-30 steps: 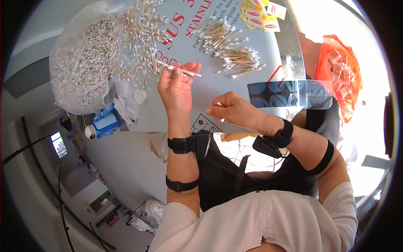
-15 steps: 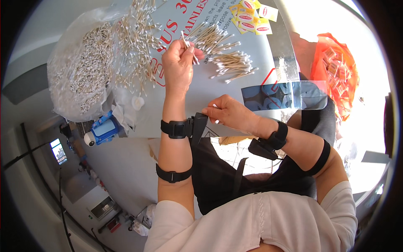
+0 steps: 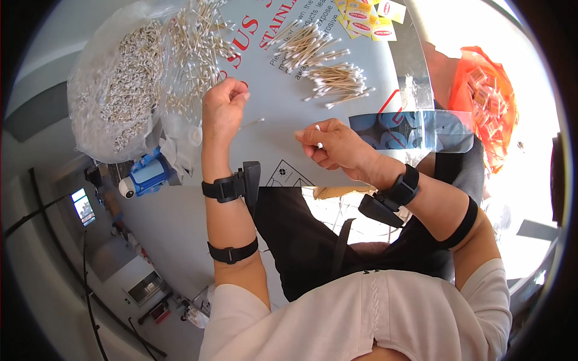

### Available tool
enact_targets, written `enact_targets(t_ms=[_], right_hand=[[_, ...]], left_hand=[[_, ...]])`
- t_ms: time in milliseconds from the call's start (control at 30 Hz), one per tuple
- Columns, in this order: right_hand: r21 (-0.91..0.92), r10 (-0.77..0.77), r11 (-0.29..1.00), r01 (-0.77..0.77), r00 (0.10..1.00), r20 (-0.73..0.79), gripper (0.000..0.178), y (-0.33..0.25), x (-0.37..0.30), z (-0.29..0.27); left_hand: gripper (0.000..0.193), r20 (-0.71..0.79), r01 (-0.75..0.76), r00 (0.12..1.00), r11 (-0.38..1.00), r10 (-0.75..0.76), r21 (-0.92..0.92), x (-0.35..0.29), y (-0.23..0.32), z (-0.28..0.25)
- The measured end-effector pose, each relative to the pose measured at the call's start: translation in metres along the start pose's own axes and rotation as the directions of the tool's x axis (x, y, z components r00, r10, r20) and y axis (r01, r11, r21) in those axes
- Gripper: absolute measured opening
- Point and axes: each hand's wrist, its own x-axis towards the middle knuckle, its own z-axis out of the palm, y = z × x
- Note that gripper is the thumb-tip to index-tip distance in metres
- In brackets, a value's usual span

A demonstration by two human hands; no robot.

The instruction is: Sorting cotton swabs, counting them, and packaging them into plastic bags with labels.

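Note:
My left hand (image 3: 223, 114) is closed, with thumb and fingers together, beside the loose heap of cotton swabs (image 3: 195, 54). Whatever it may hold is hidden. A single cotton swab (image 3: 253, 123) lies on the sheet-covered table (image 3: 271, 138) just right of that wrist. Between the fingers of my right hand (image 3: 337, 147) is a cotton swab (image 3: 318, 137), its white tips showing. Farther off, two neater bunches lie on the table: a larger bunch of swabs (image 3: 307, 48) and a nearer bunch of swabs (image 3: 337, 83).
A clear plastic bag (image 3: 90, 102) full of swabs stands at the left, with a blue and white object (image 3: 147, 177) below it. Yellow and white packets (image 3: 364, 21) lie at the far right. Dark printed film (image 3: 391, 132) covers the right edge, near a red bag (image 3: 481, 102).
My left hand has drawn back leftward from the swab bunches, where it pinched some swabs, to beside the loose heap. My right hand has shifted slightly right and up, still with a swab.

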Motion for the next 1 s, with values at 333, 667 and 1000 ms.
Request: enact_targets(t_ms=[333,667,1000], right_hand=[[-0.068,0.016,0.998,-0.015,1.000,0.013,0.035,0.005,0.001,0.006],[-0.059,0.017,0.998,-0.013,0.998,0.064,0.034,0.003,0.004,-0.002],[-0.024,0.052,0.998,-0.050,0.994,0.094,0.034,0.006,0.005,-0.005]], left_hand=[[0.018,-0.114,-0.109,0.986,0.988,0.121,0.105,-0.050,-0.052,0.040],[0.016,-0.142,-0.145,0.969,0.933,0.201,0.329,-0.019,-0.033,0.028],[0.012,-0.288,-0.319,0.907,0.948,0.308,0.011,0.024,0.024,0.060]])
